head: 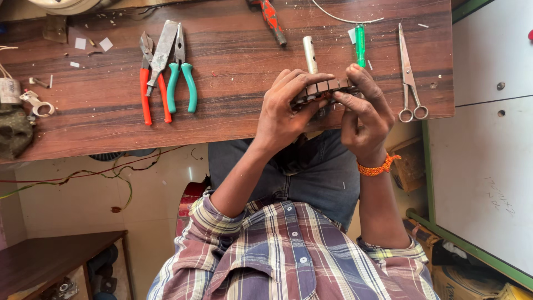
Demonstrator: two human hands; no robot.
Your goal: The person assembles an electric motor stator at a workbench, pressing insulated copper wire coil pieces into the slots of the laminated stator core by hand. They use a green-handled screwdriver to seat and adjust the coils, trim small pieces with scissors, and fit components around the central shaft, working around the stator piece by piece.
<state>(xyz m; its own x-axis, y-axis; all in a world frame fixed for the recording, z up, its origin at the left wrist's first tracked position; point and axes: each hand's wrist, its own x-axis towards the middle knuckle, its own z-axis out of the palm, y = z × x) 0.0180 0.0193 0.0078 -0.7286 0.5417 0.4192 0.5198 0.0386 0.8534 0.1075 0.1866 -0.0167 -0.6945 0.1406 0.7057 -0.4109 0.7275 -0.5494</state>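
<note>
In the head view, both hands meet over the near edge of the wooden bench point(222, 119) and share one thing between them: a small slotted metal core point(325, 89), dark with pale teeth along its top, held level just above the bench edge and over the person's lap. The left hand point(286, 108) wraps it from the left, fingers curled over the top and thumb underneath, a closed grip on that end. The right hand point(363, 114), with an orange thread band point(377, 166) at the wrist, pinches the other end, its fingertips pressed onto the core's front face; this grip is closed on the core too. Just behind the hands on the bench stands a short metal tube point(310, 54), and beside it lies a green-handled screwdriver point(360, 45). Scissors point(410, 78) lie to the right of that, near the bench's end. Well to the left lie red-handled pliers point(150, 83) and teal-handled pliers point(182, 78), side by side, with a flat metal blade point(162, 50) resting across them. A red-handled tool point(271, 19) lies at the far edge.
</note>
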